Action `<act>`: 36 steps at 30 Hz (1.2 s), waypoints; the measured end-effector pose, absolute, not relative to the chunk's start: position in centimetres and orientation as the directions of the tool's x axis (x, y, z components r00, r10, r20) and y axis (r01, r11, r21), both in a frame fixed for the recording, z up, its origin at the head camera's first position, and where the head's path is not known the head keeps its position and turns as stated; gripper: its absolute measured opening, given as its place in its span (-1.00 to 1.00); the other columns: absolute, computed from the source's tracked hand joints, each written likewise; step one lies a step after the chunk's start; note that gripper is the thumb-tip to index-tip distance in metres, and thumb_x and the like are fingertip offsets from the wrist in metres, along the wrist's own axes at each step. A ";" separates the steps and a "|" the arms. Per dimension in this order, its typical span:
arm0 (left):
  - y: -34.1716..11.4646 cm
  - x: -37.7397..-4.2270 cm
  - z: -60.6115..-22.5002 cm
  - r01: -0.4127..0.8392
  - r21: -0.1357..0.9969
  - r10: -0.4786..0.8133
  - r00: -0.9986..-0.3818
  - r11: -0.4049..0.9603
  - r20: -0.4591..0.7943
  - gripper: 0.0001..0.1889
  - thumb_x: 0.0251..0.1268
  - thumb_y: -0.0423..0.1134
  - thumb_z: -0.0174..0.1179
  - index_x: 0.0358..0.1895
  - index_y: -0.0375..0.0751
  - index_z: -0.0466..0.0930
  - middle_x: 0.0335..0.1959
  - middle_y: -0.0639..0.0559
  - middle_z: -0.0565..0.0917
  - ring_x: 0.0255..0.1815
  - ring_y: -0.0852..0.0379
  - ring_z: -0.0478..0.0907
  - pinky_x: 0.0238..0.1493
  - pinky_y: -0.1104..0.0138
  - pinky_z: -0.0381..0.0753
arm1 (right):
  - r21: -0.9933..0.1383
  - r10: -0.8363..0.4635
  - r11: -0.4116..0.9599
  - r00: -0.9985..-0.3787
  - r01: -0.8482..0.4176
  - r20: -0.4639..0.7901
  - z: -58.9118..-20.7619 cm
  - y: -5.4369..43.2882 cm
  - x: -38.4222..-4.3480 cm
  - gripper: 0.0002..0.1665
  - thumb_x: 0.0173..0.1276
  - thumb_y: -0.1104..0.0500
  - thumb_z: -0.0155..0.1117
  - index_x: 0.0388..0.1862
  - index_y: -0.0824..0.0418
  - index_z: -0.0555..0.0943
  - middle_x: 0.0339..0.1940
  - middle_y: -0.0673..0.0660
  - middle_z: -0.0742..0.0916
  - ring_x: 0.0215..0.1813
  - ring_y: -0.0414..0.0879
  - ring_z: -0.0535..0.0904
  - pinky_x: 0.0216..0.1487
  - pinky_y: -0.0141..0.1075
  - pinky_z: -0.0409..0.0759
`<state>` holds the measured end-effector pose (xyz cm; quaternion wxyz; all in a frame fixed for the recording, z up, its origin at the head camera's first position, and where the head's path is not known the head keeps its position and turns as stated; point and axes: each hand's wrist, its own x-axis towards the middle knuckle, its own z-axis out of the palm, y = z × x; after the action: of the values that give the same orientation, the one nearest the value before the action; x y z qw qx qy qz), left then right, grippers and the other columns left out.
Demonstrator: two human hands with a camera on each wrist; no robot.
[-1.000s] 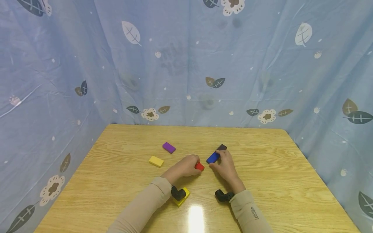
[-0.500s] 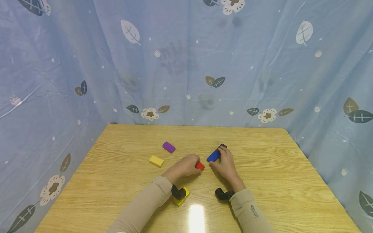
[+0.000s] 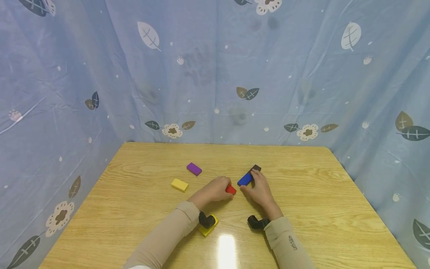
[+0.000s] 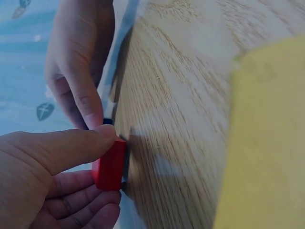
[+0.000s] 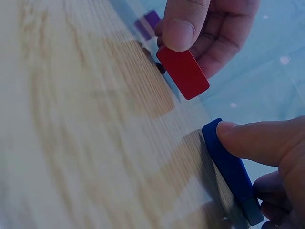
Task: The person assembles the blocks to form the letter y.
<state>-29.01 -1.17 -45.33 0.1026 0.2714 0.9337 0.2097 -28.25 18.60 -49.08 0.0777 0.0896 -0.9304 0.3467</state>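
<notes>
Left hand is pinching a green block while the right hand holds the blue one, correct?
Not quite: the left hand pinches a red block, not a green one, as the left wrist view shows. The right hand does hold the blue block.

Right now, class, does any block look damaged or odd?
Nothing stands out: the red block in the left hand, the blue block in the right hand and the purple block show no visible damage. The yellow block behind the left wrist's camera is partly hidden.
</notes>
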 end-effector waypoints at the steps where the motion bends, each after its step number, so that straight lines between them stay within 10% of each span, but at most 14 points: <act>1: -1.1 -29.0 -45.3 0.466 0.445 0.550 -0.832 0.765 -0.074 -0.67 0.11 -0.14 0.35 -0.17 -0.28 0.54 -0.38 0.06 0.51 -0.42 0.23 0.39 -0.44 0.47 0.41 | -0.630 -0.114 0.744 -0.971 -0.223 0.209 -49.0 18.6 -28.3 -0.10 0.16 0.05 0.42 0.32 0.51 0.29 0.39 0.42 0.33 0.41 0.34 0.17 0.38 0.15 0.20; 36: 1.1 -29.7 -45.1 0.437 0.438 0.524 -0.846 0.786 -0.097 -0.73 0.13 -0.13 0.34 -0.28 -0.23 0.51 -0.46 0.08 0.46 -0.51 0.21 0.35 -0.51 0.45 0.34 | -0.605 -0.113 0.753 -0.956 -0.259 0.269 -49.8 19.0 -28.5 -0.25 0.26 0.07 0.33 0.26 0.53 0.36 0.33 0.41 0.41 0.37 0.33 0.27 0.34 0.11 0.29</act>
<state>-29.67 1.12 -45.14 0.1071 0.2559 0.9388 0.2042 -28.53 19.02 -49.82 0.1085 0.1000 -0.9300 0.3367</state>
